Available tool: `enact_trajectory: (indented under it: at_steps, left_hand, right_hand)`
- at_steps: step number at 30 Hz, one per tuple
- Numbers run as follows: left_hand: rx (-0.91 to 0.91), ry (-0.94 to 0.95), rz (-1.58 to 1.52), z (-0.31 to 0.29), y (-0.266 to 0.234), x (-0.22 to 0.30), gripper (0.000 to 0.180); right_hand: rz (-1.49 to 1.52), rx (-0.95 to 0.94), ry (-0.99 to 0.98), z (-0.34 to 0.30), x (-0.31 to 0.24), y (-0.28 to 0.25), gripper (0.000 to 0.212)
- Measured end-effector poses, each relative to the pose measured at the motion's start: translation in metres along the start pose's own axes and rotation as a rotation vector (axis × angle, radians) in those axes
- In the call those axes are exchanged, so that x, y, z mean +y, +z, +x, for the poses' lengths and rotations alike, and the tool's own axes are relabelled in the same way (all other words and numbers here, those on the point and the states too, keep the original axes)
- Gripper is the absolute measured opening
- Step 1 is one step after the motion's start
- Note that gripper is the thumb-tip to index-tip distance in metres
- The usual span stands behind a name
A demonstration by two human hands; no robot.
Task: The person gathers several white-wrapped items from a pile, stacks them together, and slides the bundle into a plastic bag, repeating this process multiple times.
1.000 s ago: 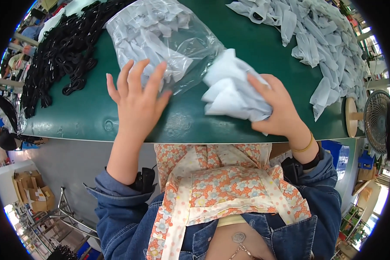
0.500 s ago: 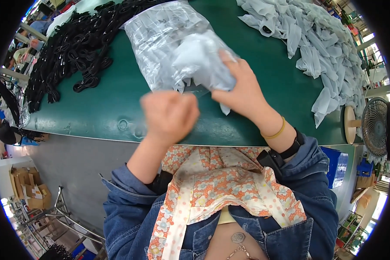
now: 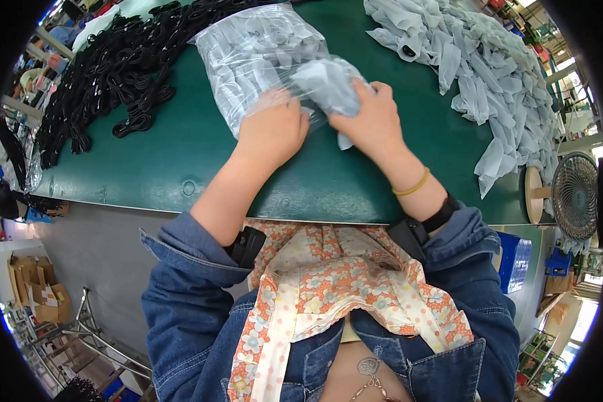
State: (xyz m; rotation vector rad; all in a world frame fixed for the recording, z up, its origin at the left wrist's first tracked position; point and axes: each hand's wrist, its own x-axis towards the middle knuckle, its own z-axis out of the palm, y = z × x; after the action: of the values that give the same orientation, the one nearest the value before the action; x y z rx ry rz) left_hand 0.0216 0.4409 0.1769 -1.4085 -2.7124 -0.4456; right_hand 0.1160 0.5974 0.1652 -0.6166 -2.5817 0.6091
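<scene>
Right hand (image 3: 374,115) clutched a pale bundle (image 3: 327,84), seemingly loading the clear bag (image 3: 222,82); left hand (image 3: 272,130) touched its film, grip unclear; insertion probably needed an open mouth.

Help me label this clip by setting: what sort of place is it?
Likely a workshop or factory floor: a heap of black looped cords, a large pile of pale packets and a clear bag holding similar ones suggest it.
</scene>
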Motion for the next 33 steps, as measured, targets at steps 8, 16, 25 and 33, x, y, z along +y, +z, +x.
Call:
enact_trajectory:
  at_steps: [8,16,25,33]
  left_hand:
    - [0.406,0.122,0.054,-0.017,0.015,0.000,0.057]
    - [0.340,0.188,0.149,0.020,0.056,0.070,0.066]
    - [0.190,0.056,0.334,0.037,0.037,0.018,0.071]
    - [-0.001,0.420,-0.193,-0.041,0.019,0.035,0.053]
  right_hand:
    - [0.179,0.241,-0.290,0.023,0.044,0.008,0.035]
    - [0.371,-0.188,-0.012,0.045,0.053,-0.008,0.019]
    - [0.285,-0.367,-0.523,0.010,0.052,-0.031,0.019]
    - [0.068,0.112,-0.028,0.192,0.115,-0.089,0.053]
